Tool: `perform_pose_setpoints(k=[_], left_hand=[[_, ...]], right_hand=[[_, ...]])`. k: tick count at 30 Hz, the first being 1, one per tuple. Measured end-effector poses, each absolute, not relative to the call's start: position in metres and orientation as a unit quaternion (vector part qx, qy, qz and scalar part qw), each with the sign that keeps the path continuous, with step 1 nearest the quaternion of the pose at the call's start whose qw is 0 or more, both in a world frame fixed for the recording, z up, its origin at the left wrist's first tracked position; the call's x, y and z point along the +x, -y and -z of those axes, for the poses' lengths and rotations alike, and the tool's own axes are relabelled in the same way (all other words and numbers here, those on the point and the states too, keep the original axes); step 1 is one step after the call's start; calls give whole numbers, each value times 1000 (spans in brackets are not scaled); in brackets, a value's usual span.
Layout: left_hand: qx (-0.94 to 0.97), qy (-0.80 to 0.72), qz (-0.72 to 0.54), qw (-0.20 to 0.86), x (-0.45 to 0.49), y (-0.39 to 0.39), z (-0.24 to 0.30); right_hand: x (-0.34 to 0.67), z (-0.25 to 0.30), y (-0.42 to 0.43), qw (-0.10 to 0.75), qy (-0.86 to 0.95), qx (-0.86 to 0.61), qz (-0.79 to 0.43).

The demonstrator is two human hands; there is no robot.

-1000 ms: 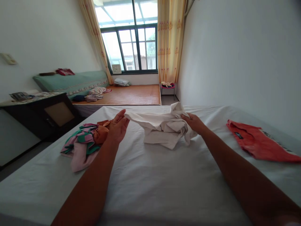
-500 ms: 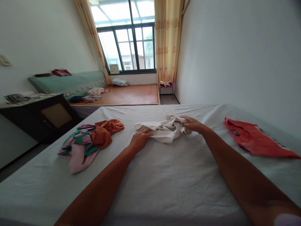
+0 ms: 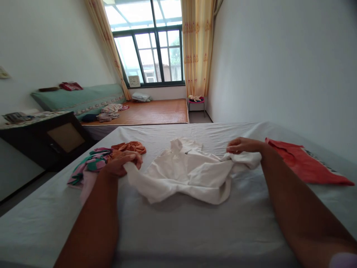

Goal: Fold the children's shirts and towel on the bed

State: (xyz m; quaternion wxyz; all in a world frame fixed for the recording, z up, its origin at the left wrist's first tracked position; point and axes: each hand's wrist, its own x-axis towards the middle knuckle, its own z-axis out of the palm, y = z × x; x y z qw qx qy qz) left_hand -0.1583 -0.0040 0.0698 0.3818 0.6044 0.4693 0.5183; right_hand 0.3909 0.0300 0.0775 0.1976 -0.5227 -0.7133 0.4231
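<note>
Between both grips [image 3: 122, 163] [image 3: 243, 145], white garment [image 3: 178, 171]

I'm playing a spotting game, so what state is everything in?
White shirt, partly spread, wrinkled
Left hand, gripping white shirt
Right hand, gripping white shirt
Red garment, folded flat
Orange garment, crumpled
Pink-and-green garment, crumpled
Pale sheet, creased
Cabinet door, shut
Curtains, drawn aside
</note>
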Motion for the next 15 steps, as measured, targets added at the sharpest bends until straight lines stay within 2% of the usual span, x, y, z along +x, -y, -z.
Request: perform_pose_setpoints(k=[3, 5, 9, 15], left_hand=[[640, -458, -387, 481, -146, 1, -70], [661, -468, -332, 484, -135, -3, -69], [728, -487, -252, 412, -117, -17, -63], [774, -557, -171, 248, -82, -47, -49]], right_hand=[[383, -77, -38, 211, 726, -551, -352], [379, -81, -39, 168, 734, -550, -361], [372, -87, -35, 43, 764, -532, -363], [347, -83, -32, -49, 819, -521, -233]])
